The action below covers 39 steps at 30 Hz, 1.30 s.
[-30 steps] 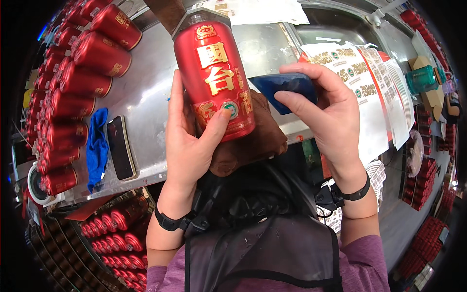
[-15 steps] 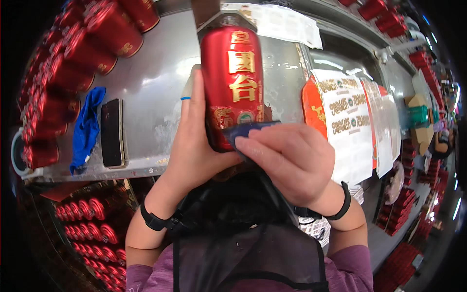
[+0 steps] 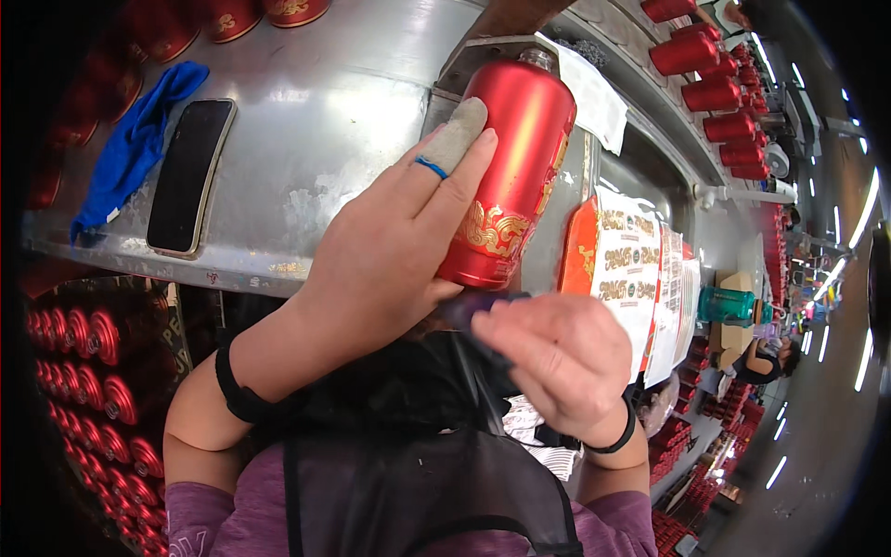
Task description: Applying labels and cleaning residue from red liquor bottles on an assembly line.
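A glossy red bottle [image 3: 520, 139] with a clear threaded neck lies slanted, neck away from me, against a metal rest [image 3: 478, 58]. Its upper side is plain red, with a gold dragon-like pattern near the base and raised gold shapes along the right edge. My left hand [image 3: 380, 237] grips the bottle from the left, fingers along its side; one finger wears a beige cover with a blue band. Close to the base, my right hand [image 3: 566, 357] pinches a dark blue flat piece [image 3: 478, 311], blurred by motion, so its kind is unclear.
A phone [image 3: 192, 176] and a blue cloth [image 3: 139, 148] lie left on the metal table [image 3: 320, 102]. Printed decal sheets [image 3: 631, 260] sit at the right, beside a teal bottle [image 3: 727, 306]. Red bottles [image 3: 79, 334] stack below the table's edge. Another person [image 3: 766, 362] is far right.
The bottle has been turned, so its raised gold characters no longer face up. My right hand and the blue piece have come off the bottle's face, toward me. The whole view has shifted.
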Motion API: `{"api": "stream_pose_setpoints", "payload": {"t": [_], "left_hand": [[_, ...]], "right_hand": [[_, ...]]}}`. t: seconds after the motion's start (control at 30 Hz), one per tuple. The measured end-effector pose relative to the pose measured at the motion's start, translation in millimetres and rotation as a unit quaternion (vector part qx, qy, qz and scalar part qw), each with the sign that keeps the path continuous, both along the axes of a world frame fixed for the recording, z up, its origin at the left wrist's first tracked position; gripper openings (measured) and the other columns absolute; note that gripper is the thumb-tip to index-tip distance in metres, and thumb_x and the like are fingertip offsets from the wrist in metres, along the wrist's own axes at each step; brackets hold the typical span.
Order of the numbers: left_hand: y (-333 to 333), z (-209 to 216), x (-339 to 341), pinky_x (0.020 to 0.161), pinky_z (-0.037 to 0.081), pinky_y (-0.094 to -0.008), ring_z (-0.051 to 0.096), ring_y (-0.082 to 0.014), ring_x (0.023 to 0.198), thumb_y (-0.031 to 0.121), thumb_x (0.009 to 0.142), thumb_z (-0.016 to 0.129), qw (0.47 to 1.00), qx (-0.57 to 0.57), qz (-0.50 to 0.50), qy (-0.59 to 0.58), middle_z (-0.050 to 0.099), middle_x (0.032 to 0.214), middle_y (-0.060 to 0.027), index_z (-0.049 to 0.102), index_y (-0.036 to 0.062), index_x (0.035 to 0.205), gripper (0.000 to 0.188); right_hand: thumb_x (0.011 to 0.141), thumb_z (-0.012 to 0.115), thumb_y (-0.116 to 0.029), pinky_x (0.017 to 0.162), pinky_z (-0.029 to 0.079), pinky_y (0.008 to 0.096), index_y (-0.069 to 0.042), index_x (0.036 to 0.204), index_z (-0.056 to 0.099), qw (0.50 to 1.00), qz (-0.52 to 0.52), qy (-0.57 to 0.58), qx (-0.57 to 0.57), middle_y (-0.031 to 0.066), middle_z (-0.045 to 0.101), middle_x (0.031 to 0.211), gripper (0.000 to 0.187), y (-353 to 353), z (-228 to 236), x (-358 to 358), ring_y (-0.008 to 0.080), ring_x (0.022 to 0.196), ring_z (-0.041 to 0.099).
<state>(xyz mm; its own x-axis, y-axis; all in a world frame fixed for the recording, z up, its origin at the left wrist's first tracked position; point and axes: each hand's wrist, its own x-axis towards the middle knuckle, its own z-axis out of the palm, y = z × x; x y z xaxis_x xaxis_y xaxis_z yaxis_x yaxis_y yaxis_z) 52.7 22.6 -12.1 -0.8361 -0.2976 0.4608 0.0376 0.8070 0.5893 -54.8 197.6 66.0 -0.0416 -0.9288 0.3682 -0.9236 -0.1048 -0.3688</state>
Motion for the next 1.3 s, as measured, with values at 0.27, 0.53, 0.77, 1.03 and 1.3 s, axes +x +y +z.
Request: {"api": "stream_pose_setpoints", "payload": {"t": [0.27,0.53,0.77,1.03,1.3], "left_hand": [[5,-9,-13,0.104,0.042,-0.0441,0.053,-0.0372,0.121,0.038,0.079,0.082,0.921,0.389,-0.024,0.011,0.051,0.132,-0.0269,0.027,-0.0078,0.15,0.101],[9,-20,-19,0.108,0.038,-0.0432,0.048,-0.0352,0.126,0.035,0.082,0.078,0.899,0.435,-0.038,0.022,0.05,0.134,-0.0262,0.022,-0.0093,0.152,0.1],[7,-17,-15,0.111,0.036,-0.0432,0.046,-0.0355,0.128,0.037,0.08,0.079,0.908,0.417,-0.035,-0.005,0.048,0.136,-0.0261,0.021,-0.0082,0.153,0.103],[17,2,-28,0.104,0.046,-0.0355,0.055,-0.0207,0.123,0.013,0.082,0.08,0.944,0.328,0.036,-0.029,0.053,0.136,-0.0146,0.026,-0.0021,0.152,0.09],[13,9,-26,0.105,0.045,-0.0352,0.054,-0.019,0.123,0.009,0.08,0.079,0.932,0.358,-0.005,-0.059,0.052,0.137,-0.0133,0.021,0.0002,0.154,0.094]], "right_hand": [[0.066,0.078,0.003,0.076,0.053,0.0343,-0.007,0.1,0.075,0.98,-0.186,-0.025,-0.068,0.0078,0.069,0.092,0.036,21,10,-4,0.025,0.084,0.066],[0.07,0.078,0.006,0.079,0.05,0.0333,-0.005,0.1,0.074,0.962,-0.247,-0.056,-0.104,0.0073,0.068,0.091,0.032,28,-7,-9,0.0228,0.084,0.063],[0.071,0.077,0.007,0.076,0.049,0.0319,-0.004,0.101,0.074,0.96,-0.246,-0.054,-0.125,0.0073,0.068,0.092,0.033,30,-12,-13,0.0224,0.085,0.063],[0.074,0.077,0.007,0.073,0.049,0.0294,-0.004,0.103,0.074,0.949,-0.265,-0.098,-0.142,0.0074,0.067,0.093,0.032,30,-19,-16,0.0211,0.084,0.062],[0.074,0.076,0.008,0.072,0.049,0.029,-0.004,0.104,0.074,0.948,-0.262,-0.103,-0.149,0.0074,0.067,0.093,0.033,36,-25,-22,0.0203,0.084,0.063]]}}
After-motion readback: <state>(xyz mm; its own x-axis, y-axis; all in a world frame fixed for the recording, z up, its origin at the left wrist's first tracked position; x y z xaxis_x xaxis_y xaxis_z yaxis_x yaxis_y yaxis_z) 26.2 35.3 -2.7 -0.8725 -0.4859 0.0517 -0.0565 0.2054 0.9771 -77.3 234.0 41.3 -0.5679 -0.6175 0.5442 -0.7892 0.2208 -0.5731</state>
